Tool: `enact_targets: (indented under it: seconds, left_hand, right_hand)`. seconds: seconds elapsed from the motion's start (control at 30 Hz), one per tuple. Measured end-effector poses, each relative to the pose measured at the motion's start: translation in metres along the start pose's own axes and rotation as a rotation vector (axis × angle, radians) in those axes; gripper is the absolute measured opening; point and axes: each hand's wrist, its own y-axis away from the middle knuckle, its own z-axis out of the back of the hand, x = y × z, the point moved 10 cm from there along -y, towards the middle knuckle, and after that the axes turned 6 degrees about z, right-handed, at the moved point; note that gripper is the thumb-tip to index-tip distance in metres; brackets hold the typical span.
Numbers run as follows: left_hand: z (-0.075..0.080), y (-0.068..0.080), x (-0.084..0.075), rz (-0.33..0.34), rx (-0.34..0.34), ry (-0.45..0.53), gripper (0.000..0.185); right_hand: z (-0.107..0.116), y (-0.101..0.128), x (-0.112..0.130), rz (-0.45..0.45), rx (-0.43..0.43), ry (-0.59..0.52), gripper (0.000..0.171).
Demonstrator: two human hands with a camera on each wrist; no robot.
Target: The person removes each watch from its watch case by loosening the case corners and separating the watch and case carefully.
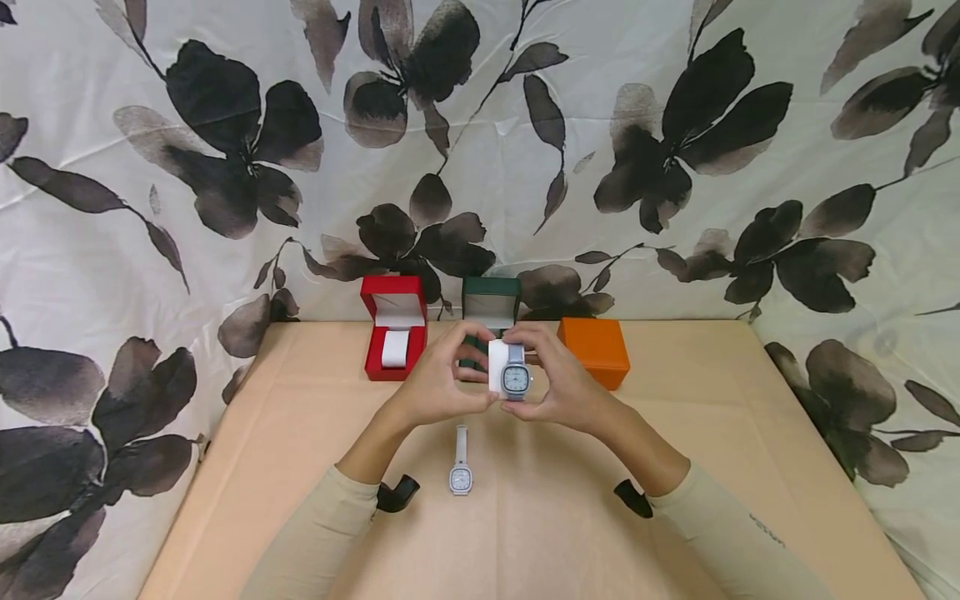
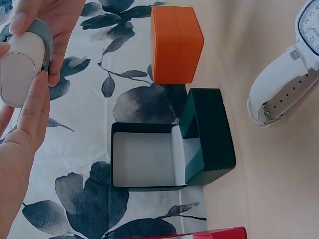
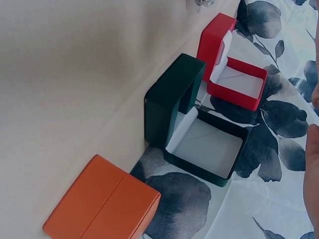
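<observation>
Both hands meet above the table centre. My left hand (image 1: 450, 379) and right hand (image 1: 551, 379) together hold a white cushion (image 1: 497, 367) with a grey-strapped watch (image 1: 515, 377) wrapped round it, dial facing me. In the left wrist view the cushion (image 2: 20, 67) is pinched between thumb and fingers. Just behind stands the open green box (image 1: 490, 310), its white-lined inside (image 2: 142, 159) empty. A second, white watch (image 1: 461, 467) lies flat on the table nearer me.
An open red box (image 1: 393, 329) with a white cushion (image 1: 394, 348) stands left of the green one. A closed orange box (image 1: 596, 350) stands to the right. The tan table (image 1: 720, 433) meets a flower-printed backdrop (image 1: 225, 167) at its rear and sides.
</observation>
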Motion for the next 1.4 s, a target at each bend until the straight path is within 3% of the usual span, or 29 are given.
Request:
enact_targets:
  seconds: [0.63,0.93,1.4]
  left_hand:
    - [0.0015,-0.0021,-0.0004,-0.031,0.012,0.032,0.068]
    - [0.0037,-0.0019,0.0011,0.002,0.005,-0.006,0.07]
    - [0.0058,-0.0017,0.0015,-0.03,-0.017,-0.007,0.068]
  right_hand:
    - [0.0006,-0.0006,-0.0019,0.052,0.002,0.001,0.083]
    - [0.0001,-0.0038,0.0,0.066,0.013,-0.023,0.083]
    - [-0.0002,-0.0035,0.0007,0.069,0.011,-0.027,0.084]
